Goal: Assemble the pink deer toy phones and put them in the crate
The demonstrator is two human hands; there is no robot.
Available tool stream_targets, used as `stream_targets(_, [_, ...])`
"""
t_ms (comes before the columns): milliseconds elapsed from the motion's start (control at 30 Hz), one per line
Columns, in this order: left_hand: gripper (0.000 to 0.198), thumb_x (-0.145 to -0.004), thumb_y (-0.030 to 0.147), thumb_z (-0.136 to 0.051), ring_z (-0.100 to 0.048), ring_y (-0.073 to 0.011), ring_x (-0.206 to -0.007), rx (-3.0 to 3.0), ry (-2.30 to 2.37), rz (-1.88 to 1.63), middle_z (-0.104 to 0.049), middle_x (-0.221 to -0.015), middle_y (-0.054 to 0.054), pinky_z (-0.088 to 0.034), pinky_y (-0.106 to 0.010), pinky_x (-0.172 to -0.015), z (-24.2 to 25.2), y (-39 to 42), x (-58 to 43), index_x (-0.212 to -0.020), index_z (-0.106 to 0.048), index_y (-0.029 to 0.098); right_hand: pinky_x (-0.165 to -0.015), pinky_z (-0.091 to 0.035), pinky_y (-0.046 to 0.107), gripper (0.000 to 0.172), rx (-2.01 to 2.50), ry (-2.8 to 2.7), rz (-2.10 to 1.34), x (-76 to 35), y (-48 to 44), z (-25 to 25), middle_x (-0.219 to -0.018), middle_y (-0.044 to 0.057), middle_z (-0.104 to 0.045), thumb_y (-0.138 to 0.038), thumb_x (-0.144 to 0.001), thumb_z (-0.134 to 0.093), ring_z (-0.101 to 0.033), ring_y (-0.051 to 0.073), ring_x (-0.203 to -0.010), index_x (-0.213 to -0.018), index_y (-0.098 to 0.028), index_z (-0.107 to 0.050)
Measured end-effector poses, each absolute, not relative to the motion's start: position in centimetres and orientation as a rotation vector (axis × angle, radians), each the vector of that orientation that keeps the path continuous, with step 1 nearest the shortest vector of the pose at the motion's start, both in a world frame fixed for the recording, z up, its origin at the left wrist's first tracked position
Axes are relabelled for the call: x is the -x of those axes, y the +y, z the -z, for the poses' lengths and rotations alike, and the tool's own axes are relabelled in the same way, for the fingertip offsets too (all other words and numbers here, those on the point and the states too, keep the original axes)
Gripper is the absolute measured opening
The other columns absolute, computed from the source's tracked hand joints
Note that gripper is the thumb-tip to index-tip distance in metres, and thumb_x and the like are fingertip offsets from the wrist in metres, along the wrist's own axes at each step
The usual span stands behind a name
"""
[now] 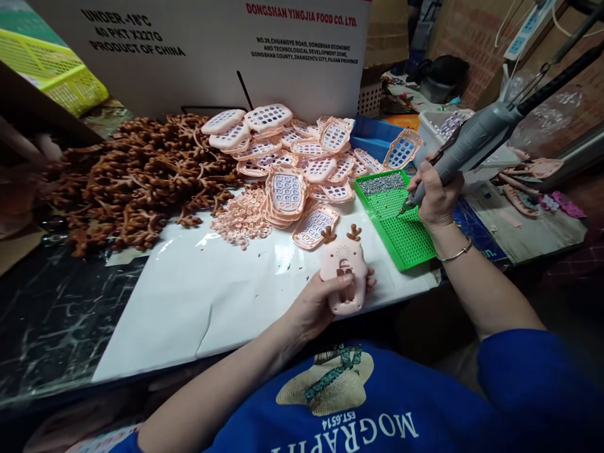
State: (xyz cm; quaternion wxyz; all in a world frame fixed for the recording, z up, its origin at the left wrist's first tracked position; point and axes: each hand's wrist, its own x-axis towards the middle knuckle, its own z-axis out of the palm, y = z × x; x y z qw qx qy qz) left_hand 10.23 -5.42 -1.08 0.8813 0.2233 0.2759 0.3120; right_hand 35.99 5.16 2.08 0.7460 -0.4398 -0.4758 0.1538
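Note:
My left hand (317, 303) is closed around a pink toy phone shell (343, 269) with two brown antlers on top, held back side up over the white sheet (198, 302). My right hand (436, 198) grips a grey electric screwdriver (472, 141), whose tip touches down in the green screw tray (401, 236). A strip of small silver screws (383, 183) lies at the tray's far end. A thin bracelet circles my right wrist.
A pile of pink keypad shells (292, 157) and small pink rings (243, 217) lies behind the held shell. Brown antler pieces (136, 170) are heaped at left. A white cardboard box (212, 50) stands at the back, a yellow basket (56, 72) far left, a blue bin (375, 138) nearby.

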Motion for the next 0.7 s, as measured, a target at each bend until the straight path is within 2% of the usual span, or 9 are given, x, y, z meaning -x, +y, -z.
stream_targets(133, [0.037, -0.072, 0.019, -0.077, -0.073, -0.0263, -0.093, -0.404, 0.615, -0.747, -0.075, -0.104, -0.016, -0.058, -0.039, -0.091, 1.2, -4.7, -10.4, -0.106, -0.071, 0.007, -0.046, -0.041, 0.029, 0.029, 0.996, -1.043, -0.378, -35.9, 4.9, -2.3, -0.054, -0.009, -0.051, -0.048, -0.075, -0.075, -0.05, 0.011, -0.043, -0.087, -0.028, -0.058])
stream_targets(467, [0.035, -0.078, 0.014, -0.069, -0.071, -0.0286, -0.106, -0.35, 0.592, -0.813, -0.073, -0.115, -0.016, -0.057, -0.045, -0.098, 1.9, -4.5, -10.5, -0.113, -0.068, 0.008, -0.045, -0.039, 0.028, 0.03, 1.031, -1.022, -0.353, -35.6, 4.7, -2.6, -0.05, -0.01, -0.051, -0.048, -0.073, -0.072, -0.049, 0.011, -0.042, -0.085, -0.026, -0.055])
stream_targets(700, [0.033, -0.08, 0.015, -0.067, -0.073, -0.0278, -0.101, -0.292, 0.616, -0.819, -0.074, -0.108, -0.016, -0.054, -0.05, -0.103, 1.5, -4.5, -10.7, -0.112, -0.066, 0.008, -0.047, -0.04, 0.032, 0.027, 0.926, -1.036, -0.356, -34.4, 3.6, -5.3, -0.054, -0.008, -0.051, -0.048, -0.073, -0.074, -0.049, 0.014, -0.044, -0.086, -0.029, -0.059])
